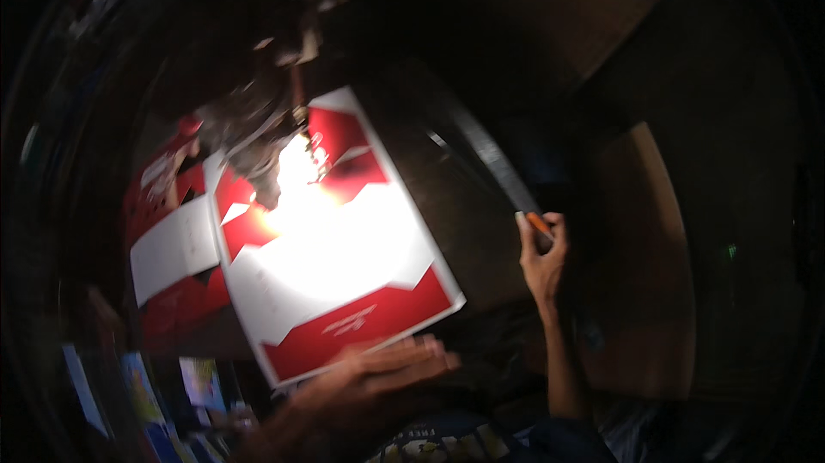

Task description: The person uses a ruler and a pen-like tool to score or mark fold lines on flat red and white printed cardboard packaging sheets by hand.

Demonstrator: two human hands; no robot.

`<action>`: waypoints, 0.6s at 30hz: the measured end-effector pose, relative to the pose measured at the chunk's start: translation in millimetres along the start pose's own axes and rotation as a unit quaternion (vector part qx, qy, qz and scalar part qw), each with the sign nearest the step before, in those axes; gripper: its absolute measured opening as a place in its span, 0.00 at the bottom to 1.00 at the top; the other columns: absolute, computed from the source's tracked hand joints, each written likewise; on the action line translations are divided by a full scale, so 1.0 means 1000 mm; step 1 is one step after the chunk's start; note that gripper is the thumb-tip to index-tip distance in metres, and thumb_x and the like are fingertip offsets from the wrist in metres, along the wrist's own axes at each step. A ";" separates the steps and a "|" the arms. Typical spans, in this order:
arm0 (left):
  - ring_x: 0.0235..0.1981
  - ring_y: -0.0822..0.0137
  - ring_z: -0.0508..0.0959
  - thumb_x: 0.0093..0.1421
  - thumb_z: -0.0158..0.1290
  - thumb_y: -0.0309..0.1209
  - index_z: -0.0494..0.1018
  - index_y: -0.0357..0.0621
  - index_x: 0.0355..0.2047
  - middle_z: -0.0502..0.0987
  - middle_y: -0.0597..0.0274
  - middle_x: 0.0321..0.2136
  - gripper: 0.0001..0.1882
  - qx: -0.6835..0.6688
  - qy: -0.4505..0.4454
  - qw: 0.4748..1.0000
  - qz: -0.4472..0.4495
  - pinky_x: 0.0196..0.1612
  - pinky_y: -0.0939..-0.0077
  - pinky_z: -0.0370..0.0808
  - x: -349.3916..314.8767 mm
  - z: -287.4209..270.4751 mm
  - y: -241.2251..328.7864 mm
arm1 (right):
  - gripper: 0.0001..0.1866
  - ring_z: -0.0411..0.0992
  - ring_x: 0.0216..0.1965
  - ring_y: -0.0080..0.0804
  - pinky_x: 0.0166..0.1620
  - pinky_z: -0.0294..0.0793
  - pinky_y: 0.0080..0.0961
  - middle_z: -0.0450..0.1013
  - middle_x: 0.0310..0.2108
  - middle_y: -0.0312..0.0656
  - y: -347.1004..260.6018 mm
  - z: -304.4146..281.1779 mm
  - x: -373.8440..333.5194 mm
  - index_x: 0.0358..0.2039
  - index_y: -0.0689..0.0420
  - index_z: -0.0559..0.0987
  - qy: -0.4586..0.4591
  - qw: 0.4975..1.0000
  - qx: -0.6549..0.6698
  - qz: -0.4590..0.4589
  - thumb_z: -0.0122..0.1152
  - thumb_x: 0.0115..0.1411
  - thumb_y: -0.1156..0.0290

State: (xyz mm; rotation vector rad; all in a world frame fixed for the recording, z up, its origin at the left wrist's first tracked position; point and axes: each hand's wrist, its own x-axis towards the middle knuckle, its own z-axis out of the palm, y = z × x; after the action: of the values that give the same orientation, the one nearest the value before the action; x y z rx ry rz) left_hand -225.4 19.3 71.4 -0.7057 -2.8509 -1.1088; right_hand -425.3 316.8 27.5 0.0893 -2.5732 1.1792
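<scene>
A large red and white printed sheet [344,321] lies under a very bright light, its middle washed out by glare. Along its near edge, my left hand [391,368] is stretched out with the fingers straight and somewhat blurred; whether it touches the sheet I cannot tell. To the right, my right hand [543,265] is closed in a pinch on a small orange tool [539,224] whose kind is unclear. A long, grey metal ruler-like strip [485,153] runs from these fingertips toward the back; I cannot tell whether it is joined to the orange piece.
Dark machinery with a lamp [296,106] overhangs the sheet's far part. Another red and white printed piece [176,248] lies left of it. Colourful printed items [202,381] are at the lower left. A brown board [657,265] stands at the right, with deep shadow around.
</scene>
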 end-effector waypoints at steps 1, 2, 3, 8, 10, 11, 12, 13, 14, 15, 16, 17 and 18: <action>0.57 0.56 0.75 0.60 0.58 0.35 0.72 0.44 0.58 0.75 0.49 0.55 0.25 0.009 -0.015 0.999 0.049 0.60 0.63 0.72 0.016 -0.011 -0.022 | 0.19 0.70 0.42 0.32 0.49 0.67 0.31 0.69 0.36 0.41 -0.005 -0.005 -0.004 0.45 0.57 0.72 -0.009 0.999 -0.005 0.037 0.64 0.64 0.57; 0.59 0.55 0.73 0.60 0.58 0.36 0.71 0.44 0.58 0.74 0.49 0.56 0.26 0.019 0.006 0.999 0.049 0.62 0.64 0.70 0.035 -0.016 -0.047 | 0.18 0.68 0.41 0.31 0.49 0.65 0.31 0.67 0.36 0.40 0.014 -0.017 -0.009 0.46 0.56 0.71 -0.001 1.000 -0.029 -0.003 0.63 0.65 0.58; 0.54 0.55 0.76 0.58 0.60 0.40 0.72 0.44 0.57 0.77 0.50 0.53 0.28 0.057 0.053 0.994 -0.077 0.62 0.63 0.68 0.054 -0.041 -0.057 | 0.18 0.68 0.40 0.30 0.48 0.65 0.31 0.67 0.35 0.39 0.015 -0.025 -0.006 0.45 0.57 0.72 0.014 0.999 -0.034 -0.019 0.63 0.65 0.58; 0.61 0.34 0.64 0.60 0.50 0.63 0.63 0.40 0.65 0.61 0.26 0.61 0.44 0.374 0.048 0.902 -0.208 0.67 0.38 0.51 0.031 -0.070 -0.111 | 0.18 0.74 0.38 0.25 0.40 0.72 0.26 0.74 0.36 0.39 -0.010 -0.032 -0.006 0.45 0.62 0.76 -0.003 1.000 -0.002 -0.011 0.66 0.63 0.61; 0.65 0.28 0.57 0.58 0.50 0.65 0.63 0.39 0.65 0.54 0.19 0.62 0.47 0.339 0.021 0.909 -0.239 0.68 0.39 0.49 0.030 -0.051 -0.100 | 0.17 0.74 0.37 0.24 0.39 0.72 0.26 0.74 0.35 0.39 0.002 -0.042 -0.009 0.45 0.62 0.76 0.010 0.999 0.002 -0.052 0.66 0.62 0.63; 0.62 0.28 0.62 0.59 0.51 0.64 0.59 0.39 0.67 0.57 0.19 0.61 0.48 0.378 0.042 0.885 -0.269 0.64 0.40 0.58 0.034 -0.036 -0.091 | 0.17 0.74 0.37 0.26 0.40 0.73 0.25 0.74 0.35 0.39 0.001 -0.042 -0.014 0.46 0.62 0.76 0.004 1.000 0.006 -0.019 0.67 0.62 0.64; 0.61 0.28 0.64 0.59 0.51 0.64 0.57 0.40 0.68 0.59 0.19 0.60 0.48 0.397 0.057 0.872 -0.282 0.62 0.41 0.63 0.039 -0.026 -0.072 | 0.17 0.74 0.37 0.26 0.40 0.73 0.25 0.74 0.35 0.39 -0.001 -0.047 -0.013 0.46 0.62 0.76 0.002 1.000 0.000 -0.019 0.67 0.62 0.64; 0.60 0.29 0.67 0.59 0.51 0.63 0.56 0.40 0.69 0.61 0.19 0.59 0.49 0.420 0.070 0.855 -0.297 0.60 0.42 0.68 0.042 -0.019 -0.052 | 0.18 0.74 0.37 0.26 0.41 0.73 0.24 0.74 0.35 0.39 -0.002 -0.048 -0.010 0.46 0.61 0.76 -0.047 0.998 -0.037 0.009 0.67 0.62 0.62; 0.54 0.32 0.73 0.59 0.50 0.64 0.58 0.38 0.67 0.64 0.17 0.55 0.48 0.385 0.027 0.859 -0.336 0.50 0.48 0.75 0.046 -0.020 -0.028 | 0.19 0.74 0.36 0.27 0.42 0.73 0.24 0.74 0.34 0.39 -0.004 -0.046 -0.006 0.46 0.61 0.76 -0.094 0.992 -0.072 0.037 0.67 0.61 0.61; 0.49 0.35 0.78 0.60 0.49 0.64 0.60 0.36 0.66 0.67 0.16 0.52 0.48 0.361 -0.015 0.851 -0.381 0.40 0.54 0.82 0.044 -0.034 -0.003 | 0.20 0.73 0.39 0.30 0.47 0.73 0.29 0.74 0.36 0.41 -0.006 -0.040 0.000 0.45 0.60 0.76 -0.158 0.983 -0.021 0.089 0.67 0.61 0.58; 0.40 0.44 0.84 0.61 0.50 0.62 0.65 0.33 0.62 0.73 0.23 0.48 0.45 0.325 -0.057 0.868 -0.371 0.28 0.64 0.82 0.042 -0.028 0.005 | 0.20 0.73 0.39 0.30 0.47 0.73 0.29 0.74 0.36 0.41 0.008 -0.048 0.001 0.45 0.60 0.76 -0.153 0.983 -0.045 0.088 0.67 0.61 0.58; 0.40 0.46 0.84 0.62 0.50 0.62 0.66 0.33 0.61 0.75 0.26 0.48 0.44 0.237 -0.115 0.881 -0.393 0.31 0.63 0.82 0.043 -0.037 0.013 | 0.21 0.72 0.42 0.33 0.49 0.71 0.31 0.73 0.37 0.42 0.024 -0.057 -0.002 0.44 0.59 0.77 -0.129 0.985 -0.084 0.078 0.67 0.61 0.56; 0.39 0.49 0.84 0.62 0.50 0.61 0.67 0.33 0.61 0.76 0.30 0.47 0.43 0.157 -0.173 0.879 -0.416 0.33 0.61 0.83 0.045 -0.045 0.014 | 0.22 0.71 0.44 0.35 0.52 0.70 0.34 0.73 0.39 0.43 0.034 -0.059 -0.002 0.44 0.59 0.77 -0.109 0.986 -0.110 0.067 0.67 0.60 0.54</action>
State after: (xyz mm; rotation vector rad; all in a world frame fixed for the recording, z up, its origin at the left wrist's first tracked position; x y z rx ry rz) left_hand -267.1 18.2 121.6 0.4566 -3.6217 -0.4942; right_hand -415.3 383.2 38.3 -0.0057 -2.9258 0.9657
